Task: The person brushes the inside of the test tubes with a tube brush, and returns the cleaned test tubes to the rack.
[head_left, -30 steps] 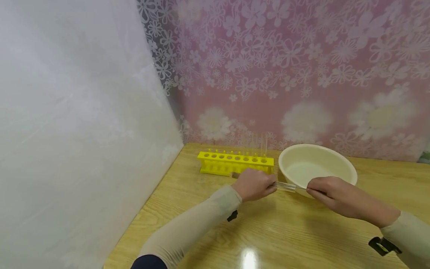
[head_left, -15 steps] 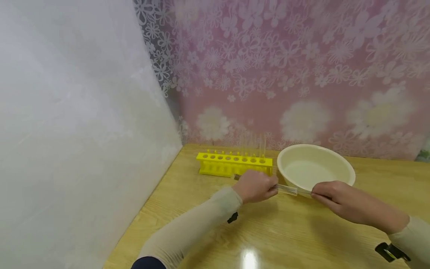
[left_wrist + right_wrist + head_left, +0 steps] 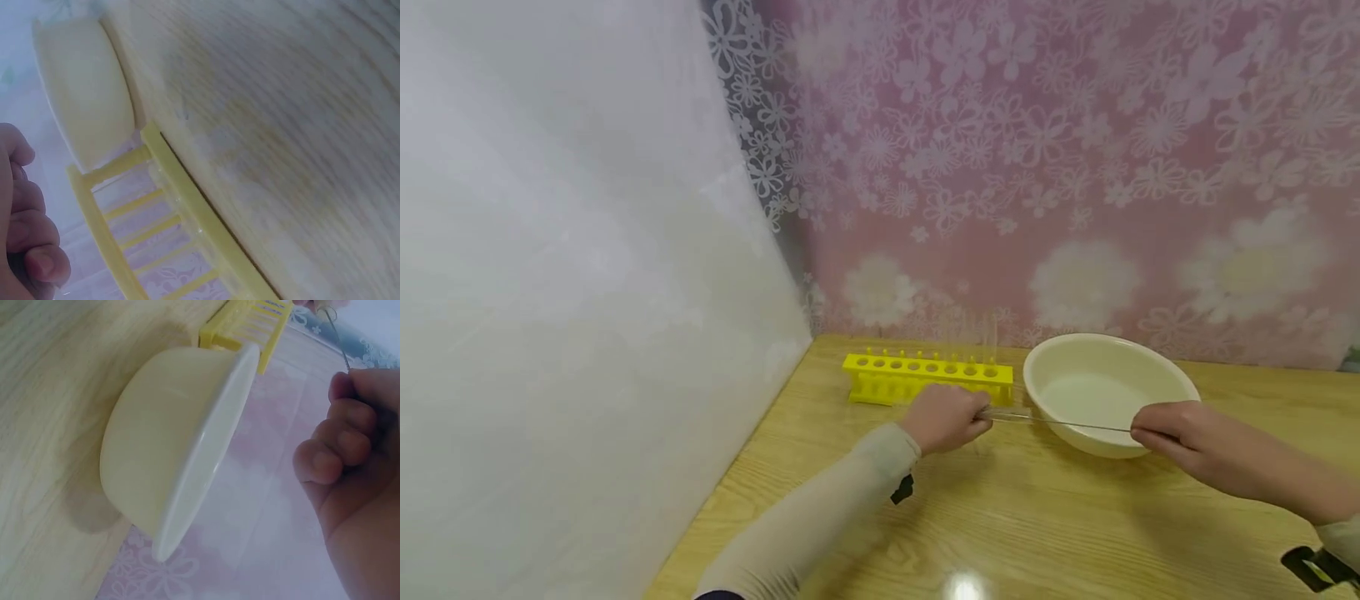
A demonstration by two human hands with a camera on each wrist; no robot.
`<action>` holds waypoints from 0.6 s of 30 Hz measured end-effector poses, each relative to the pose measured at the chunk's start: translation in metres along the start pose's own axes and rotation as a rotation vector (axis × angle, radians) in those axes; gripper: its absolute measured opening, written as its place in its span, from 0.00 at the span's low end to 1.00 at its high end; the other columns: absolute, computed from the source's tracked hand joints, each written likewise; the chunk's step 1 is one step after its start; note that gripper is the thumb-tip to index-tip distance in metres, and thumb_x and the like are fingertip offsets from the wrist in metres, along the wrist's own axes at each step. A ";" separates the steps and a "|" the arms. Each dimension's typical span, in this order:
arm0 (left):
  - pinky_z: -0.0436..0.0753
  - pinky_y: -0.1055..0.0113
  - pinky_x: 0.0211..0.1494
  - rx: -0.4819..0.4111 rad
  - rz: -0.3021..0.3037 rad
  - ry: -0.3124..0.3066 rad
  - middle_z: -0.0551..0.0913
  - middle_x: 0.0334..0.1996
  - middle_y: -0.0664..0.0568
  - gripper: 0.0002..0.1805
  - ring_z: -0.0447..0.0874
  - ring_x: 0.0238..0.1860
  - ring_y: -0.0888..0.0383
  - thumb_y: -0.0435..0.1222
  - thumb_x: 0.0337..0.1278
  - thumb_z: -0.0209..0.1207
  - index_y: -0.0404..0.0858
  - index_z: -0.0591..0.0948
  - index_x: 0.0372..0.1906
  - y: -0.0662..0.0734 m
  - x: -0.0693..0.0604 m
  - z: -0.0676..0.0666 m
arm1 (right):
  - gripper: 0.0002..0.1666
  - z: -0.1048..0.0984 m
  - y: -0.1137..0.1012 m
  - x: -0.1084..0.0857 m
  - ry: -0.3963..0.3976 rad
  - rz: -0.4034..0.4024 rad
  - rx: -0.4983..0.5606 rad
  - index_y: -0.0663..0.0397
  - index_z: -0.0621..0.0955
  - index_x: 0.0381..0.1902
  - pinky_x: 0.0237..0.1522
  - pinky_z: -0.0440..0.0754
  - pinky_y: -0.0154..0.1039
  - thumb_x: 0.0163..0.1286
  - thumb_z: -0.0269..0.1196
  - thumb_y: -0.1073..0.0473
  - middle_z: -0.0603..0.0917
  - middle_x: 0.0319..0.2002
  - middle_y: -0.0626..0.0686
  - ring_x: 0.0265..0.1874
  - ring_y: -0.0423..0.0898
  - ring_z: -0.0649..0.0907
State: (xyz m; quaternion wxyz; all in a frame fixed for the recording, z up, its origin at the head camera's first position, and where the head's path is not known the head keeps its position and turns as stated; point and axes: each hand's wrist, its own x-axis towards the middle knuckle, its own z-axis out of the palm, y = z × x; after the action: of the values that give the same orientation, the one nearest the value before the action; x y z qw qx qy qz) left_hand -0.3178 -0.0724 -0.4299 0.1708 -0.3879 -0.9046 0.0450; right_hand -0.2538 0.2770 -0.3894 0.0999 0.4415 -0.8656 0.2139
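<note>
In the head view my left hand (image 3: 943, 418) grips a clear glass test tube (image 3: 1009, 414), held nearly level above the table. Its open end points right, and the part within my fist is hidden. My right hand (image 3: 1210, 454) pinches a thin wire handle (image 3: 1082, 426) that runs into the tube's mouth, likely a test tube brush; its head is not visible. The wire (image 3: 337, 337) also shows above the thumb in the right wrist view. Curled fingers of the left hand (image 3: 31, 219) fill the left edge of the left wrist view.
Behind my left hand stands a yellow test tube rack (image 3: 925, 367) with several clear tubes (image 3: 977, 337) upright behind it at its right end. A cream basin (image 3: 1090, 400) sits right of the rack. A white sheet (image 3: 587, 292) borders the table's left side.
My right hand has moved right, drawing more of the wire out of the tube. My left hand and the tube have shifted slightly left. The dark shape at the tube's left end no longer shows.
</note>
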 end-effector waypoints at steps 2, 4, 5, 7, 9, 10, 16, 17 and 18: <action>0.57 0.75 0.19 -0.012 0.010 -0.008 0.64 0.14 0.62 0.16 0.58 0.14 0.68 0.48 0.74 0.52 0.51 0.69 0.27 -0.003 0.002 -0.002 | 0.19 -0.005 0.003 -0.002 -0.015 0.008 0.002 0.32 0.77 0.36 0.25 0.64 0.30 0.73 0.60 0.69 0.70 0.27 0.28 0.24 0.25 0.68; 0.57 0.74 0.19 -0.026 0.003 -0.022 0.65 0.14 0.62 0.16 0.59 0.14 0.67 0.48 0.74 0.53 0.51 0.70 0.27 -0.005 0.002 -0.003 | 0.19 -0.009 0.004 -0.004 -0.015 0.017 -0.006 0.32 0.77 0.36 0.25 0.64 0.30 0.73 0.60 0.69 0.70 0.27 0.28 0.24 0.25 0.67; 0.58 0.74 0.19 -0.031 -0.003 -0.028 0.66 0.14 0.62 0.15 0.61 0.13 0.68 0.48 0.74 0.53 0.51 0.70 0.27 -0.006 0.003 -0.004 | 0.20 -0.011 0.004 -0.006 -0.016 0.023 -0.010 0.32 0.76 0.35 0.25 0.64 0.30 0.73 0.59 0.69 0.69 0.27 0.28 0.24 0.25 0.67; 0.60 0.75 0.18 -0.045 -0.013 -0.038 0.68 0.14 0.63 0.15 0.63 0.13 0.68 0.48 0.74 0.54 0.51 0.71 0.27 -0.008 0.004 -0.004 | 0.20 -0.016 0.005 -0.009 -0.003 0.032 -0.035 0.31 0.76 0.34 0.25 0.63 0.30 0.72 0.60 0.69 0.68 0.26 0.28 0.23 0.25 0.66; 0.62 0.74 0.19 -0.056 -0.019 -0.032 0.71 0.15 0.63 0.14 0.65 0.14 0.68 0.49 0.73 0.55 0.51 0.73 0.29 -0.009 0.006 -0.006 | 0.21 -0.022 0.006 -0.011 0.009 0.042 -0.069 0.31 0.75 0.33 0.25 0.63 0.30 0.71 0.61 0.70 0.66 0.25 0.28 0.22 0.25 0.65; 0.63 0.74 0.19 -0.058 -0.019 -0.026 0.71 0.15 0.62 0.14 0.66 0.14 0.68 0.50 0.73 0.55 0.50 0.74 0.29 -0.010 0.007 -0.006 | 0.21 -0.026 0.006 -0.012 0.013 0.049 -0.087 0.32 0.75 0.32 0.25 0.63 0.29 0.71 0.61 0.70 0.66 0.25 0.28 0.22 0.25 0.64; 0.59 0.73 0.19 -0.069 -0.045 -0.016 0.66 0.14 0.62 0.16 0.60 0.13 0.67 0.49 0.75 0.53 0.49 0.72 0.27 -0.012 0.003 -0.001 | 0.17 -0.041 0.012 -0.022 0.001 0.098 -0.142 0.37 0.80 0.35 0.25 0.66 0.28 0.70 0.62 0.70 0.73 0.28 0.28 0.24 0.25 0.68; 0.57 0.73 0.19 -0.072 -0.048 -0.017 0.64 0.13 0.62 0.17 0.58 0.13 0.67 0.48 0.75 0.52 0.49 0.71 0.26 -0.012 0.000 0.000 | 0.16 -0.041 0.012 -0.025 0.002 0.097 -0.143 0.39 0.81 0.36 0.25 0.67 0.28 0.69 0.63 0.70 0.75 0.29 0.28 0.25 0.24 0.69; 0.56 0.73 0.19 -0.075 -0.049 -0.014 0.62 0.13 0.62 0.18 0.56 0.13 0.67 0.48 0.75 0.51 0.49 0.70 0.25 -0.010 -0.002 0.002 | 0.16 -0.041 0.013 -0.028 0.007 0.089 -0.146 0.41 0.83 0.37 0.24 0.69 0.28 0.68 0.64 0.71 0.77 0.30 0.28 0.26 0.24 0.71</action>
State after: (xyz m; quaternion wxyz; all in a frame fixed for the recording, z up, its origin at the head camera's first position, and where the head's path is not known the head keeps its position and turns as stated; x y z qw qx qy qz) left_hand -0.3242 -0.0811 -0.4297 0.1507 -0.3715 -0.9161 0.0097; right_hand -0.2483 0.3226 -0.3661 0.1254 0.3933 -0.8974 0.1560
